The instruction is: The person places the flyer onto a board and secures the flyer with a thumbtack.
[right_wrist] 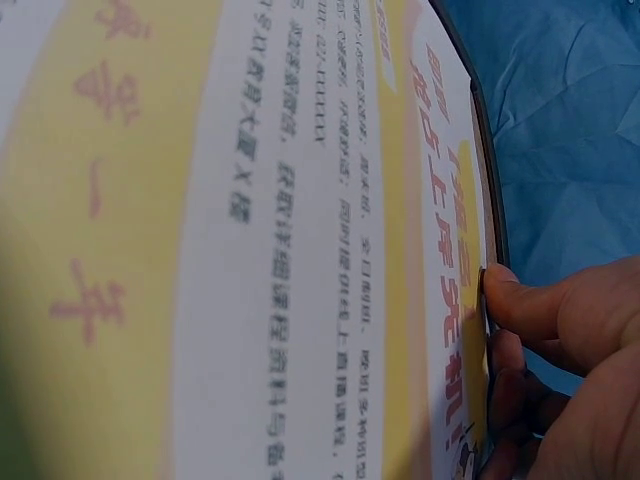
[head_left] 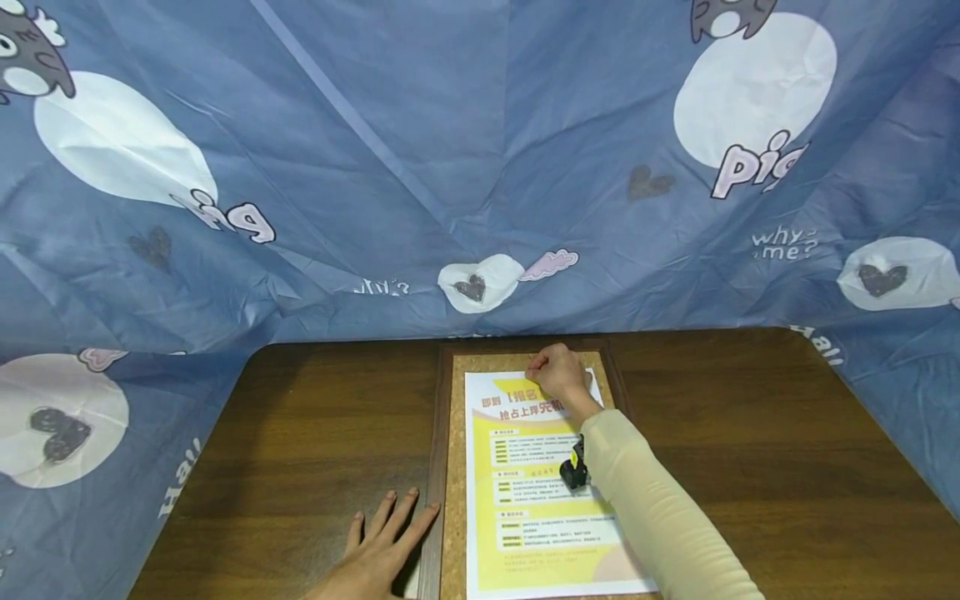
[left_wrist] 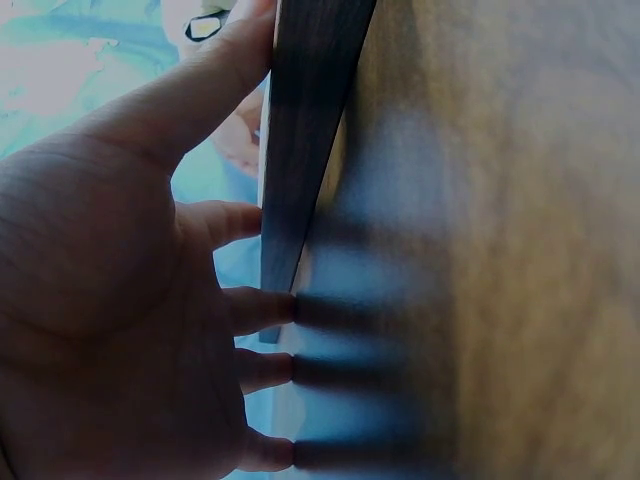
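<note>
A white and yellow poster (head_left: 551, 525) with printed Chinese text lies on a cork board (head_left: 456, 467) in a dark wooden frame. My right hand (head_left: 557, 372) is at the poster's top edge, its fingers curled and its thumb and fingertips close together. In the right wrist view, the thumb (right_wrist: 525, 305) meets the paper at a small dark thing (right_wrist: 482, 279), too small to identify. With fingers spread, my left hand (head_left: 378, 546) steadies the frame's left side (head_left: 433, 500). In the left wrist view, its thumb (left_wrist: 215, 85) and index finger touch the frame while other fingertips rest on the table.
The brown wooden table (head_left: 322, 442) has rounded far corners. Behind and beside it hangs a blue printed cloth (head_left: 420, 167). A black wrist camera (head_left: 575, 467) sits under my right forearm, above the poster. The right sleeve (head_left: 660, 517) covers the poster's right edge.
</note>
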`<state>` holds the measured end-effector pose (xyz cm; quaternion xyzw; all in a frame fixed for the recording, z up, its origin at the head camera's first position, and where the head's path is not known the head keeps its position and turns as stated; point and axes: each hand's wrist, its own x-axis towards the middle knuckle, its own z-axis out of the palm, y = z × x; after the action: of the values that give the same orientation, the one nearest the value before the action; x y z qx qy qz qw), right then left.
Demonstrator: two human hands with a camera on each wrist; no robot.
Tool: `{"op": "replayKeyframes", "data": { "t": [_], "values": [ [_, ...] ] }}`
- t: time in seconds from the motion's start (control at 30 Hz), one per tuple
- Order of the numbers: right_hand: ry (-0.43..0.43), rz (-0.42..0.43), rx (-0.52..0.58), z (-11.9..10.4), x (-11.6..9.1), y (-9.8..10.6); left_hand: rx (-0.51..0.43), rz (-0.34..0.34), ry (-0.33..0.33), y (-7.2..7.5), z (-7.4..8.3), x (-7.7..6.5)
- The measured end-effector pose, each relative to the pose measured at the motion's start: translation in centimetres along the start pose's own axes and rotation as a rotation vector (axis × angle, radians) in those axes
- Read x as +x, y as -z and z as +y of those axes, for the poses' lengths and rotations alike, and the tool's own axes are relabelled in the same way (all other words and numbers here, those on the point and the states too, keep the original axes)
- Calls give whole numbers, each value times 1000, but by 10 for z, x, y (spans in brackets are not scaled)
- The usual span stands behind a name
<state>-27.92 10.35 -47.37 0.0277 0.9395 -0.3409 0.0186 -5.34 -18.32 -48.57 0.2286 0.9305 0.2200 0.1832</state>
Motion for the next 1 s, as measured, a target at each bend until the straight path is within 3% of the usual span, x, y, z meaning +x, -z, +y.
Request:
{"op": "replayKeyframes", "data": {
  "t": [0.23, 0.53, 1.0],
  "values": [
    [-20, -11, -9, -1, -1, 2, -20, -25, 0, 0, -1, 0],
    [-3, -17, 5, -1, -1, 4, -10, -6, -13, 0, -1, -1],
    [34, -81, 104, 2, -4, 14, -37, 14, -25, -2, -3, 1]
  ]
}}
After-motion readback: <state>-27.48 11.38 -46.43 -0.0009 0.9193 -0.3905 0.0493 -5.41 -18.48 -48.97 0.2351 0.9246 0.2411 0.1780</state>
